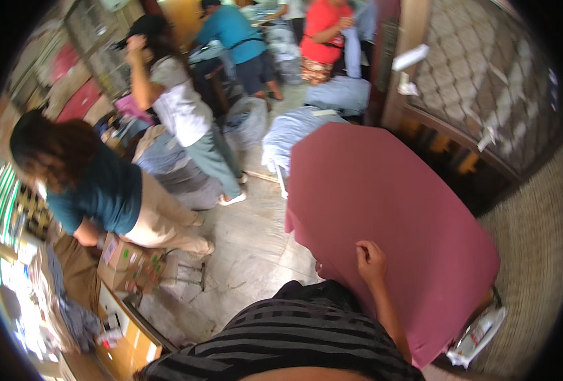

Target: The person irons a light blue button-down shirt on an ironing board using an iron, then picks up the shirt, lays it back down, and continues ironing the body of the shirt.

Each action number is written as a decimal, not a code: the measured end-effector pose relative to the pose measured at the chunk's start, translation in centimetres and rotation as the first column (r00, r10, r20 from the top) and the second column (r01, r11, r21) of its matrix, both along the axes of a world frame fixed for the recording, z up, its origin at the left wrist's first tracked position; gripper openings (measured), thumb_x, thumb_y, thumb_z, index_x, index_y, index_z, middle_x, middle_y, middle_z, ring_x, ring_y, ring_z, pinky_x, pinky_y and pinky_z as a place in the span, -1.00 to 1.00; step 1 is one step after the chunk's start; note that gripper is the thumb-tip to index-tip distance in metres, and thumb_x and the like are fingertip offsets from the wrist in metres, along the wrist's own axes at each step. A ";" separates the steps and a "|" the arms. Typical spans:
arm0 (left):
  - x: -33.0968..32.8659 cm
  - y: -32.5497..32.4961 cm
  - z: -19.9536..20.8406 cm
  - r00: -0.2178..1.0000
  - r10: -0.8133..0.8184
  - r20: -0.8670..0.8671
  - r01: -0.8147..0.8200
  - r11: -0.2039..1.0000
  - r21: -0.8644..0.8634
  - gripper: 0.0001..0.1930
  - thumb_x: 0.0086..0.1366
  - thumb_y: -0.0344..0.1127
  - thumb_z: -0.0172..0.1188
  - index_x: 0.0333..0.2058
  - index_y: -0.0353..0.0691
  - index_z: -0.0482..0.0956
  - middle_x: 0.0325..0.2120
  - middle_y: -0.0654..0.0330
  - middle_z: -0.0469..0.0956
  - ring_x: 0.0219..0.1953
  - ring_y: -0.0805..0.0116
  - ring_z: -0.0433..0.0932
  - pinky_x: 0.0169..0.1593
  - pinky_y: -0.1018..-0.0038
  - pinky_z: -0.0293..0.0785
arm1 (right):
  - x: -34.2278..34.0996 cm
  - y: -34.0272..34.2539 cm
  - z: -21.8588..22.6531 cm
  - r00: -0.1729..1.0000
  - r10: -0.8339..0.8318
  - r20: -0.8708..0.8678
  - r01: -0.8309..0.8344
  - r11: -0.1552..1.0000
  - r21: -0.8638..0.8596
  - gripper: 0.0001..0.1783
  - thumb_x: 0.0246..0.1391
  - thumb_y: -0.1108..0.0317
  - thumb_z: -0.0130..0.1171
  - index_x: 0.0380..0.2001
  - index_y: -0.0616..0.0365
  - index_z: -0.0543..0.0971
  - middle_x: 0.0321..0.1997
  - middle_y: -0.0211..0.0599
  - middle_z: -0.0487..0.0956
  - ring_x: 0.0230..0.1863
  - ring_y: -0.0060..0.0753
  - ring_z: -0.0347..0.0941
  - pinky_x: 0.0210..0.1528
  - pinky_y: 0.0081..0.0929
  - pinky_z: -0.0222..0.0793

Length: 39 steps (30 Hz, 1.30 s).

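Pale floor tiles (246,260) lay near a brown cardboard box (126,261); over smooth maroon cloth (383,190), the right hand (370,259) curled half-open, empty; left hand unseen.

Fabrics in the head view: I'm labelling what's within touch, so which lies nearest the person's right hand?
The broad maroon cloth, spread flat beneath the right hand; the light-blue fabric beyond its far end lies bunched and farther away.

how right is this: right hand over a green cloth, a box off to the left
Wrong colour: in the head view, the cloth is dusky red, not green. The right hand is over it, and the box is off to the left.
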State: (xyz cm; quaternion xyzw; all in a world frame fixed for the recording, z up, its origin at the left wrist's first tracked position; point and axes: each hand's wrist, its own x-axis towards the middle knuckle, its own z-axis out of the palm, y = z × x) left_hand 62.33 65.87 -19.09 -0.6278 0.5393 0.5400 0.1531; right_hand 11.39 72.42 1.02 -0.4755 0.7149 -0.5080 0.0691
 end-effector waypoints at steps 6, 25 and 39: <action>-0.3 1.3 -0.7 0.998 0.054 -0.023 -0.055 0.998 -0.030 -0.66 0.22 -0.07 0.28 -0.18 -0.20 0.58 -0.42 0.11 0.61 -0.36 0.35 0.57 -0.23 0.40 0.51 | 0.3 -0.2 0.2 1.000 -0.009 -0.005 0.009 0.996 0.088 -0.89 0.08 0.45 0.17 -0.30 0.15 0.60 -0.35 -0.22 0.60 -0.37 -0.23 0.57 -0.31 -0.40 0.45; -1.6 0.0 -1.2 1.000 0.028 0.001 -0.028 0.999 0.019 -0.67 0.23 -0.06 0.27 -0.24 -0.22 0.58 -0.45 0.13 0.59 -0.38 0.37 0.55 -0.24 0.41 0.49 | 0.4 0.3 1.0 0.999 0.020 0.028 -0.021 0.999 0.044 -0.90 0.09 0.46 0.17 -0.30 0.16 0.60 -0.37 -0.22 0.60 -0.39 -0.20 0.57 -0.34 -0.38 0.45; -2.0 -0.3 -1.3 1.000 0.026 0.007 -0.026 0.999 0.028 -0.66 0.24 -0.05 0.27 -0.28 -0.24 0.58 -0.46 0.15 0.58 -0.39 0.38 0.53 -0.26 0.42 0.48 | 0.4 0.2 1.0 0.998 0.041 -0.042 -0.040 0.998 0.041 -0.92 0.07 0.48 0.17 -0.33 0.13 0.60 -0.37 -0.20 0.61 -0.37 -0.11 0.58 -0.35 -0.32 0.46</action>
